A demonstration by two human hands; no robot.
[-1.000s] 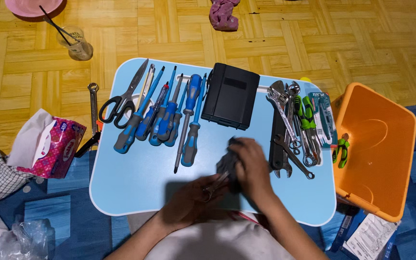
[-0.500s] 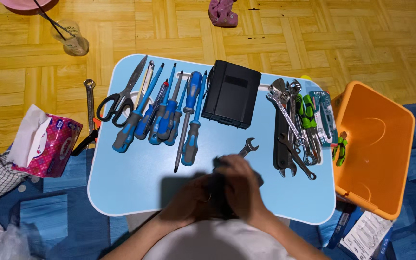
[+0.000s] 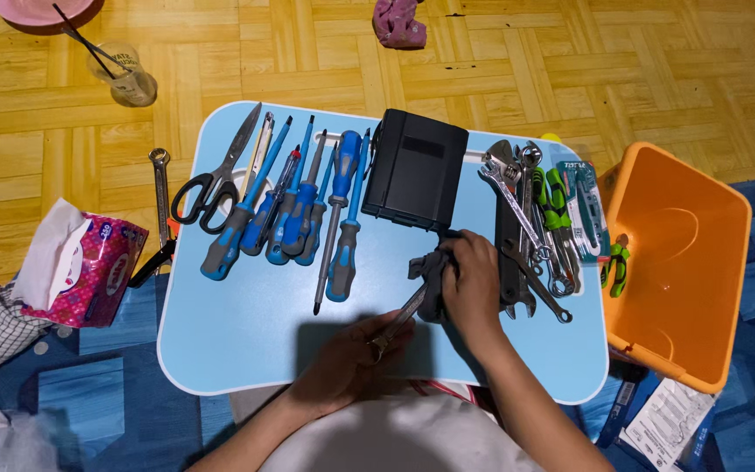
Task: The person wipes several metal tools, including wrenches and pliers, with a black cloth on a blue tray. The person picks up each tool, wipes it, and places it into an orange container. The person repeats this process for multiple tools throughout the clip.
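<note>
Fingers (image 3: 376,336) of the left hand (image 3: 347,363) are pinching the lower end of a small spanner (image 3: 399,316), keeping it slanted just above the light-blue surface (image 3: 246,323) so its shaft is presented to the other hand. That right hand (image 3: 474,280) is clenching a dark grey rag (image 3: 428,269) around the spanner's upper end, the cloth bunching between palm and metal, which suggests wiping rather than mere carrying. Both hands are working over the bare front middle of the surface, seemingly because the rest is laid out in groups: scissors (image 3: 211,183) and blue-handled screwdrivers (image 3: 308,214) are lying side by side on the left, a black case (image 3: 414,170) is sitting at the back centre, and more wrenches (image 3: 526,227) with green-handled pliers (image 3: 557,205) are crowding the right. An orange bin (image 3: 683,262) is standing just beside the right edge, holding one green-handled tool (image 3: 615,267). A tissue box (image 3: 89,267) is lying on the floor to the left.
</note>
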